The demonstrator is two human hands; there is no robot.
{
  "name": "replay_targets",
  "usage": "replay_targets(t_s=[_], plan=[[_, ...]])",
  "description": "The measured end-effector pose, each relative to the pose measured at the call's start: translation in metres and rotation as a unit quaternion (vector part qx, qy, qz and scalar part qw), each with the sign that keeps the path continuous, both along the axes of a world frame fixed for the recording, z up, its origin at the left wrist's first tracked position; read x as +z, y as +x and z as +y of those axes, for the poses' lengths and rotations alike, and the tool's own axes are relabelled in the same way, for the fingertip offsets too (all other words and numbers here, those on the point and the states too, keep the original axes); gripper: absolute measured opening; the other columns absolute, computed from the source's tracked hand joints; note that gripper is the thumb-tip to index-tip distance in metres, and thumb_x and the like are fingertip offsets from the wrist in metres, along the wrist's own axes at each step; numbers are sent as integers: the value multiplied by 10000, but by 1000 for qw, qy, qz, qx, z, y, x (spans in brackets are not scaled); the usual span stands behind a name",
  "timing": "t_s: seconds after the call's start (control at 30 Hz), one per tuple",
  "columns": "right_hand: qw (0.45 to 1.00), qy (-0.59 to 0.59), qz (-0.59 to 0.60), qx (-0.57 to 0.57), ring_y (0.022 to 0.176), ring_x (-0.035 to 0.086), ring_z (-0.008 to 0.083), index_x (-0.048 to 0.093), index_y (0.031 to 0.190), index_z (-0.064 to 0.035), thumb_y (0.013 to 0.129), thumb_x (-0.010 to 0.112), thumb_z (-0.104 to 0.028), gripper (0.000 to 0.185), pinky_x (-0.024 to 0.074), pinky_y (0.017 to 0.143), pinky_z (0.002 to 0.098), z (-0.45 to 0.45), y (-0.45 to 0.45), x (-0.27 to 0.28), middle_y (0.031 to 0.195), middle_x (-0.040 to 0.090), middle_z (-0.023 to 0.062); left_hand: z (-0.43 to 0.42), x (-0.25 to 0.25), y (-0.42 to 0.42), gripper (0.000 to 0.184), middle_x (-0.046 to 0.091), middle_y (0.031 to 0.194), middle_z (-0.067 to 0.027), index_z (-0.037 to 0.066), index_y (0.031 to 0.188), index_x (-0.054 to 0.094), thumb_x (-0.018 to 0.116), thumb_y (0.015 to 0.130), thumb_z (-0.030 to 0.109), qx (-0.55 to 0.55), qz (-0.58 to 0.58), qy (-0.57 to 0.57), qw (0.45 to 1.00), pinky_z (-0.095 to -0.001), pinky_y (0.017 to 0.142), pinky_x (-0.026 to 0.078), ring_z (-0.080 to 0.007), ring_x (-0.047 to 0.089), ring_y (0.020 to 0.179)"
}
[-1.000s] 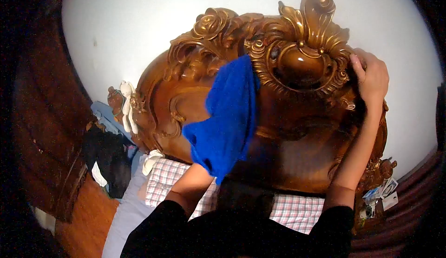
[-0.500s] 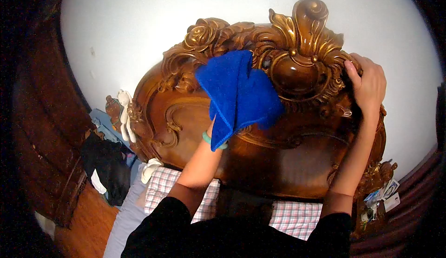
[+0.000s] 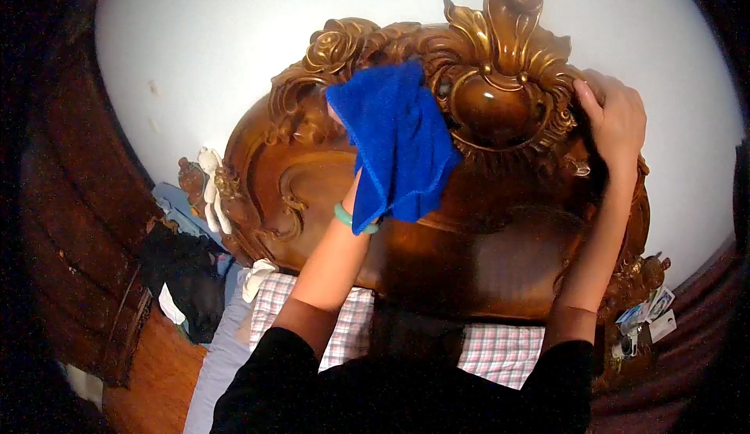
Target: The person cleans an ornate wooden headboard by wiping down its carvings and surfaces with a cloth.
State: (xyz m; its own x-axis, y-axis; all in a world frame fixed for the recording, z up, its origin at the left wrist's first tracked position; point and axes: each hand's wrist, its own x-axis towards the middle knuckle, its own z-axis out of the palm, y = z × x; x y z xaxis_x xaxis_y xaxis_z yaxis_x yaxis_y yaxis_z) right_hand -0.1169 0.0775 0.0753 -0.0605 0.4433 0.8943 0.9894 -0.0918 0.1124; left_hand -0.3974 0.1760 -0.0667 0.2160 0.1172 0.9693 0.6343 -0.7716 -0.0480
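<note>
A blue cloth [image 3: 398,145] is held against the carved upper part of the brown wooden headboard [image 3: 500,266], left of its round boss. My left hand [image 3: 334,112] is closed on this cloth and mostly covered by it; a bit of a finger shows at the cloth's left edge. A green bangle [image 3: 344,217] circles the left wrist. On the headboard's upper right edge lies my right hand [image 3: 621,121], its thumb on the front side and the other fingers curled over the carving, their tips hidden.
Plaid pillows [image 3: 500,352] lie below the headboard. A white stuffed toy [image 3: 211,188] hangs at its left end, near dark clothes [image 3: 187,278]. Cards and small items [image 3: 648,317] sit at the right end. A white wall [image 3: 211,35] stands behind.
The view has tilted slightly, so the headboard sits a little higher. The blue cloth has shifted and its folds have changed, baring a finger at its left edge. My right hand keeps its place.
</note>
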Motion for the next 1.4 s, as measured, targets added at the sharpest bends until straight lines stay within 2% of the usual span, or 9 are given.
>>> replay_targets(t_s=[0.3, 0.47, 0.63, 1.07, 1.13, 1.2, 1.27, 1.3, 1.4], plan=[[999, -41, 28, 19, 812, 583, 343, 678, 955, -68, 832, 479, -559, 544, 444, 736, 419, -5, -4, 4, 821, 643, 159, 3, 6, 5, 479, 489, 1252, -137, 69, 1270, 439, 533, 876, 325, -26, -10, -47, 998, -434, 1002, 349, -278, 458, 1150], [999, 14, -10, 28, 761, 576, 339, 679, 937, -60, 826, 473, -584, 575, 439, 723, 421, -2, 2, 0, 783, 634, 165, -28, -26, 18, 476, 491, 1247, -136, 68, 1267, 442, 535, 875, 321, -213, -143, -182, 949, -432, 999, 352, -278, 460, 1145], [1000, 14, -13, 21, 744, 576, 324, 680, 921, -53, 817, 488, -580, 571, 428, 745, 400, -5, -3, 1, 784, 635, 160, -32, -31, 55, 473, 494, 1243, -136, 67, 1263, 444, 537, 874, 318, -326, -165, -262, 893, -430, 996, 354, -278, 463, 1140], [999, 32, -6, 5, 793, 584, 319, 684, 904, -70, 796, 500, -590, 562, 424, 769, 389, -1, -1, -2, 797, 636, 156, -19, -29, 80, 465, 501, 1230, -134, 64, 1255, 451, 543, 872, 310, -344, -164, -279, 881, -424, 989, 360, -277, 469, 1128], [1000, 27, 1, 2, 812, 586, 322, 682, 898, -67, 795, 469, -627, 607, 436, 757, 399, 0, 2, -1, 807, 636, 164, -20, -32, 79, 463, 502, 1229, -134, 64, 1254, 452, 544, 871, 308, -343, -169, -282, 880, -423, 987, 361, -277, 470, 1126], [999, 22, -12, -34, 771, 595, 322, 683, 802, -56, 772, 414, -705, 703, 457, 690, 423, -1, 9, -2, 756, 632, 167, -21, -38, 83, 462, 503, 1227, -134, 63, 1253, 453, 544, 871, 307, -347, -177, -290, 874, -422, 986, 362, -277, 471, 1124], [1000, -14, 19, -10, 677, 607, 320, 672, 681, -60, 736, 355, -781, 790, 471, 591, 449, 5, 22, -3, 665, 620, 168, -21, -43, 87, 461, 504, 1225, -134, 63, 1252, 453, 545, 870, 306, -352, -186, -296, 868, -421, 985, 363, -277, 472, 1122], [986, -154, 45, -48, 552, 570, 292, 673, 666, -39, 767, 425, -701, 715, 439, 533, 415, -13, 16, 9, 578, 577, 166, -22, -47, 90, 460, 504, 1224, -134, 63, 1251, 454, 546, 870, 305, -356, -190, -301, 864, -421, 985, 364, -277, 473, 1121], [991, -92, 69, 67, 516, 588, 258, 684, 650, -49, 697, 399, -802, 806, 476, 498, 377, 1, -18, 0, 524, 579, 122, -21, -57, 105, 458, 506, 1221, -133, 62, 1249, 455, 547, 870, 303, -384, -185, -332, 841, -419, 983, 365, -277, 474, 1119]])
